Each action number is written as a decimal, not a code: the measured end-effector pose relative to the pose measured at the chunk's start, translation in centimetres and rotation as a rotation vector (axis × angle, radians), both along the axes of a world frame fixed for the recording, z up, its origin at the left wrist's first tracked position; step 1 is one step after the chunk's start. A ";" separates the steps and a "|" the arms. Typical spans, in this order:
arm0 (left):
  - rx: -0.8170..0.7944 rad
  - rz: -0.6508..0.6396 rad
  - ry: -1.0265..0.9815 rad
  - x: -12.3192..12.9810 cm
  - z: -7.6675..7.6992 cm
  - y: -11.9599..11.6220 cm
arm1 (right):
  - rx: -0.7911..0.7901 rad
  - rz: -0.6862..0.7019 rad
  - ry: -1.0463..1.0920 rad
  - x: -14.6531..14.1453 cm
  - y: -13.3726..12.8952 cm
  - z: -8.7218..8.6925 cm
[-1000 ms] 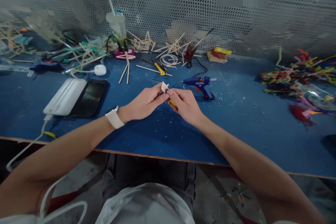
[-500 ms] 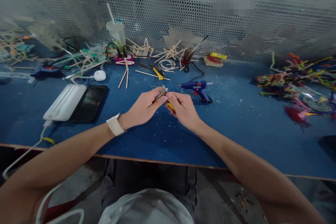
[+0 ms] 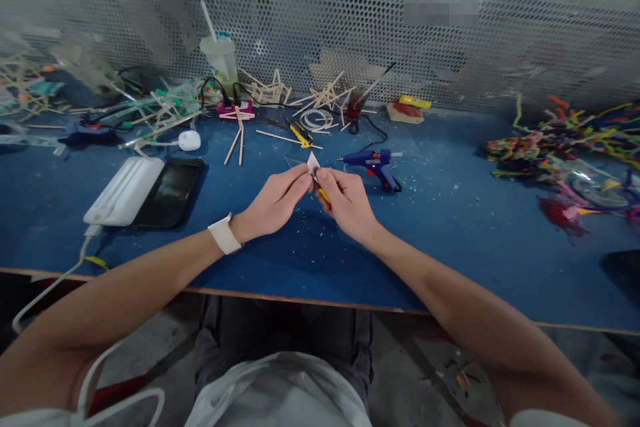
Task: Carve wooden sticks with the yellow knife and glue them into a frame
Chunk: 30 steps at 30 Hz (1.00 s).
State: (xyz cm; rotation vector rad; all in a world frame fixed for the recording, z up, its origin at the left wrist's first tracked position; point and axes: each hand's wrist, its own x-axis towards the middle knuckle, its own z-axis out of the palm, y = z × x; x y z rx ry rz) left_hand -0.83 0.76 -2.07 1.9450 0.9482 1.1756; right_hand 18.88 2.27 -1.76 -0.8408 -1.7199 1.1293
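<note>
My right hand (image 3: 350, 203) is closed around the yellow handle of a utility knife (image 3: 325, 195). The knife's blade (image 3: 313, 161) points up and away from me, catching the light. My left hand (image 3: 277, 199), with a white band on the wrist, is pinched against the blade's near end. Whatever sits between the left fingertips is too small and covered to name. Both hands meet just above the blue table (image 3: 310, 273), fingertips touching or nearly so. Just beyond the right hand lies a blue glue gun (image 3: 370, 160), its nozzle pointing left.
A second yellow cutter (image 3: 301, 135) lies beyond my hands, near thin wooden sticks (image 3: 240, 137) and coiled white tubing (image 3: 317, 120). On the left are a white power bank (image 3: 125, 190), a black phone (image 3: 173, 193) and a lidded cup (image 3: 220, 57). Colourful pipe cleaners (image 3: 560, 140) pile up at right.
The blade has turned in my right hand and now shows brighter, its tip higher. My left fingers have slid slightly left and away from the right thumb. The view shifted a little.
</note>
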 end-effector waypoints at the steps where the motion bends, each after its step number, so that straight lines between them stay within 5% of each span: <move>1: -0.009 0.001 -0.012 -0.1 -0.2 0.1 | 0.010 -0.001 -0.030 0.1 0.0 0.1; 8: 0.000 0.012 0.026 -0.6 -0.4 0.3 | 0.057 0.015 -0.152 0.4 0.1 0.5; 30: 0.098 0.008 0.211 -0.9 1.1 0.1 | -0.030 0.110 -0.093 0.7 0.9 0.6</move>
